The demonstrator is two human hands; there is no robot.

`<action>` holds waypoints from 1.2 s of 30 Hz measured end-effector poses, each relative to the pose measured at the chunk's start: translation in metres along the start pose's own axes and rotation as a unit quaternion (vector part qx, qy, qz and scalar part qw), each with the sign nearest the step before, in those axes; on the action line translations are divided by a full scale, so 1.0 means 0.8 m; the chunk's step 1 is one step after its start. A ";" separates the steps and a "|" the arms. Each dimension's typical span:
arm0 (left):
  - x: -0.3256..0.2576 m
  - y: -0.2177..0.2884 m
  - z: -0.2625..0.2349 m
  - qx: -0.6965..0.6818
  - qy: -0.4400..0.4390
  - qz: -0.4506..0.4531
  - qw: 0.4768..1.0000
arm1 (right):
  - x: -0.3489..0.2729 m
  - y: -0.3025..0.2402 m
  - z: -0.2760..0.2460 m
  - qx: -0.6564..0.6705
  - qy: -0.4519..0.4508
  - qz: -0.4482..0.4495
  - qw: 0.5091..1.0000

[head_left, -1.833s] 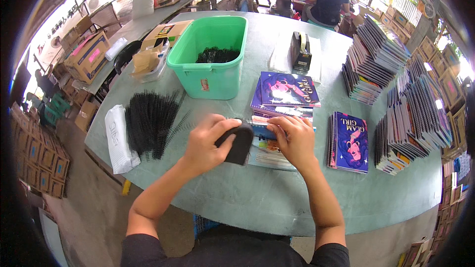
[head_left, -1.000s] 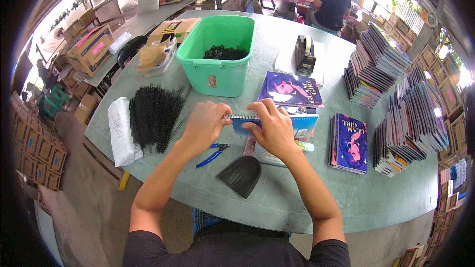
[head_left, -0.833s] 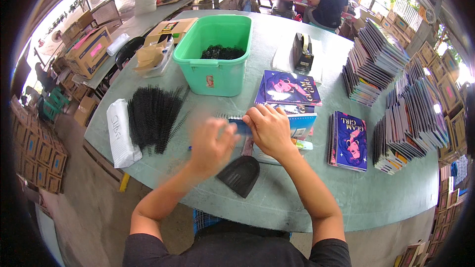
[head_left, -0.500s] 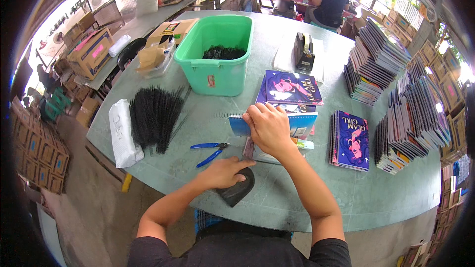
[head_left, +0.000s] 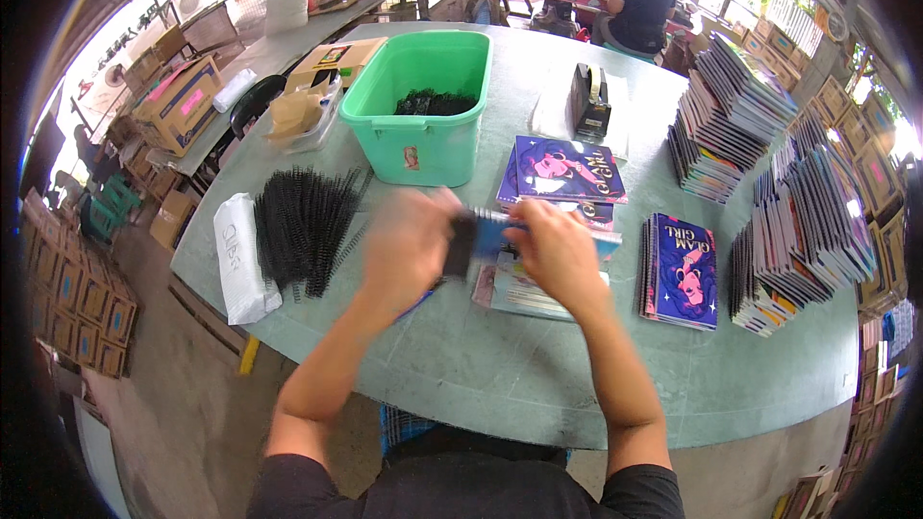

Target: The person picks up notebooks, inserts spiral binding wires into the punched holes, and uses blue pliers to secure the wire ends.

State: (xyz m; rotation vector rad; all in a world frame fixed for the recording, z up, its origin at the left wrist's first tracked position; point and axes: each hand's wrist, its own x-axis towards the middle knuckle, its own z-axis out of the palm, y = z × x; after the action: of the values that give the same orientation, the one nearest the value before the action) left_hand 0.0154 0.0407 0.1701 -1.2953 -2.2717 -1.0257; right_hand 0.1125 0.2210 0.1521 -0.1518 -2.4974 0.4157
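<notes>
My right hand (head_left: 558,248) grips a blue-covered notebook (head_left: 492,233) by its upper edge, over the books in front of me. Blurred by motion, my left hand (head_left: 409,245) is closed on a dark flat slab (head_left: 460,246), which is up against the notebook's left end. Below the notebook lies a pale-covered book (head_left: 524,290). Blue-handled cutters (head_left: 415,308) are mostly hidden behind my left forearm. A fan of black spiral binding coils (head_left: 303,226) lies to the left, beside a white wrapped packet (head_left: 242,259).
A green tub (head_left: 413,149) holding black coils stands at the back, near a tape dispenser (head_left: 589,101). Purple notebooks (head_left: 567,170) lie beyond my hands; another purple pile (head_left: 681,274) is at right. Tall notebook stacks (head_left: 803,231) line the right edge. A person (head_left: 639,5) sits farther off.
My left hand has picked the dark slab up off the table and brought it up to the notebook's left end. My right hand has shifted slightly right and nearer, with the notebook tilted lower.
</notes>
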 end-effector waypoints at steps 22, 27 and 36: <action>0.033 0.022 0.016 -0.209 0.221 -0.036 0.952 | -0.023 0.039 -0.042 0.077 -0.027 0.066 0.994; 0.023 0.022 0.035 -0.063 -0.143 0.081 0.984 | -0.038 0.059 -0.043 0.152 0.023 0.112 0.982; 0.049 0.046 0.048 -0.214 -0.019 0.044 0.976 | -0.077 0.069 -0.014 0.514 0.149 0.251 0.807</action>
State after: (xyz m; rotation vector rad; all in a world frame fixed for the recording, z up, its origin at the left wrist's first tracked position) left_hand 0.0280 0.1045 0.1828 -1.5716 -2.0645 -1.5282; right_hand 0.1696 0.2640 0.1091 -0.3899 -1.5869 1.7326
